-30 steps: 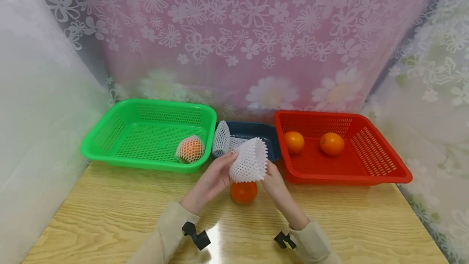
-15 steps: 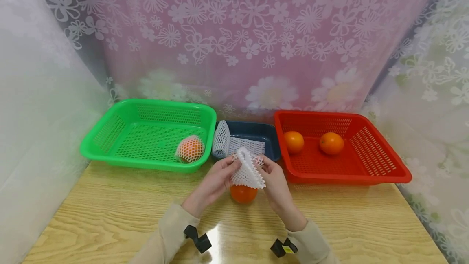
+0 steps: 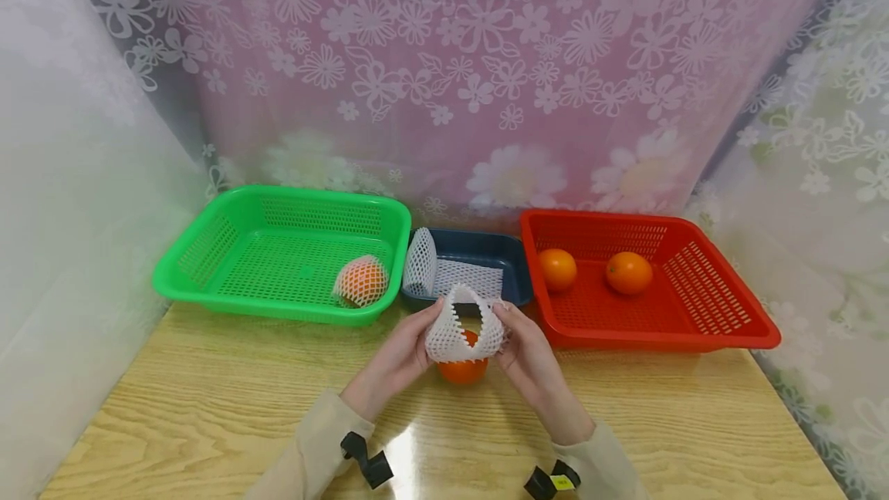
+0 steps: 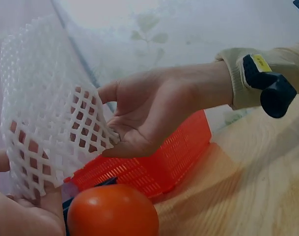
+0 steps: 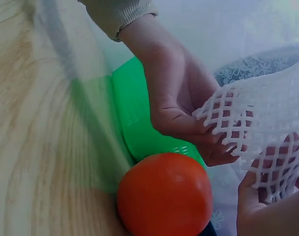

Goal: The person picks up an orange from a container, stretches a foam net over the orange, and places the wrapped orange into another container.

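Note:
Between both hands a white foam fruit net (image 3: 444, 343) is stretched into an open ring, its toothed edge facing the head camera. My left hand (image 3: 397, 357) pinches one side of it, and my right hand (image 3: 533, 365) grips the opposite side. Just below the net, a round orange-red fruit (image 3: 461, 373) stands on the table, its top partly covered by the net in the head view. The left wrist view shows the net (image 4: 46, 93) raised above the fruit (image 4: 113, 211), apart from it. In the right wrist view, fingers of the left hand (image 5: 171, 88) curl on the net's edge.
A green basket (image 3: 278, 311) at left holds one netted fruit (image 3: 363, 282). Behind the hands, a dark blue tray (image 3: 514, 261) contains more foam nets (image 3: 420, 262). Two oranges (image 3: 628, 272) lie in the red basket (image 3: 653, 338) at right. A floral curtain (image 3: 444, 99) hangs behind.
The net has been turned and pulled from a folded shape into a wide opening. Both hands have spread slightly apart. The fruit beneath has stayed in place.

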